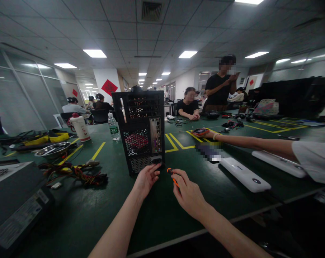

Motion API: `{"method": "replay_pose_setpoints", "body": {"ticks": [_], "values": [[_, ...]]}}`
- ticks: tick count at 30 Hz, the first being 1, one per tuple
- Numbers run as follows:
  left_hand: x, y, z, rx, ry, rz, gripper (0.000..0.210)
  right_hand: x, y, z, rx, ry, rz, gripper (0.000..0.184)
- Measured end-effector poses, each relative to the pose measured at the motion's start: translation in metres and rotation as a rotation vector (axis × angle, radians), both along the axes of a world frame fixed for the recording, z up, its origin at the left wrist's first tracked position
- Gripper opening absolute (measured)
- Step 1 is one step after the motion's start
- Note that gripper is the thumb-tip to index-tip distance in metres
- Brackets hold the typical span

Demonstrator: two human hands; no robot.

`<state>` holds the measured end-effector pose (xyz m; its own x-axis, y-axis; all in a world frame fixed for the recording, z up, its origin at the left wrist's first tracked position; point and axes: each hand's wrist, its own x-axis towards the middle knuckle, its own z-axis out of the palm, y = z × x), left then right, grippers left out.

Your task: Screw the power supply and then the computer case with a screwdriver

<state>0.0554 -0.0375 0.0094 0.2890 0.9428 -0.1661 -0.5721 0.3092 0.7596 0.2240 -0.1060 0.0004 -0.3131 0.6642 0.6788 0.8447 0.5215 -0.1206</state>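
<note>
A black computer case (142,139) stands on the green table with its rear panel facing me. My left hand (147,179) is at the lower right of that panel, beside the power supply (142,164). Its fingers are bent and close together near the case edge; anything small between them is hidden. In my right hand (188,191) is an orange and black screwdriver (169,171), gripped by the handle. The thin shaft points left toward my left fingertips and the case edge. Whether its tip touches a screw is too small to tell.
A grey power supply unit (19,204), bundled cables (79,175) and a metal bowl (52,149) lie left. A water bottle (113,128) and a thermos (80,128) stand behind. At right, a co-worker's arm (259,144) reaches over white devices (244,173), holding an orange-edged object (200,132).
</note>
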Motion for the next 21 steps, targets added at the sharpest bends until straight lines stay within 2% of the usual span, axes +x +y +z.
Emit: {"method": "replay_pose_setpoints", "body": {"ticks": [3,10,15,21], "values": [[0.0006,-0.0008,0.0012,0.002,-0.004,0.001,0.018,0.0002,0.0002,0.0003,0.038,-0.044,0.018,0.021],[0.0005,-0.0014,0.0016,-0.007,0.004,0.008,0.018,0.0008,0.0009,0.0027,0.055,-0.011,-0.114,0.025],[-0.0004,0.0009,-0.0020,0.005,0.002,-0.004,0.019,0.0000,-0.0004,0.0043,-0.011,-0.010,-0.076,0.022],[0.0002,-0.0012,-0.0004,0.012,-0.006,0.002,0.016,0.0004,0.0002,-0.0007,-0.001,-0.078,0.014,0.020]]}}
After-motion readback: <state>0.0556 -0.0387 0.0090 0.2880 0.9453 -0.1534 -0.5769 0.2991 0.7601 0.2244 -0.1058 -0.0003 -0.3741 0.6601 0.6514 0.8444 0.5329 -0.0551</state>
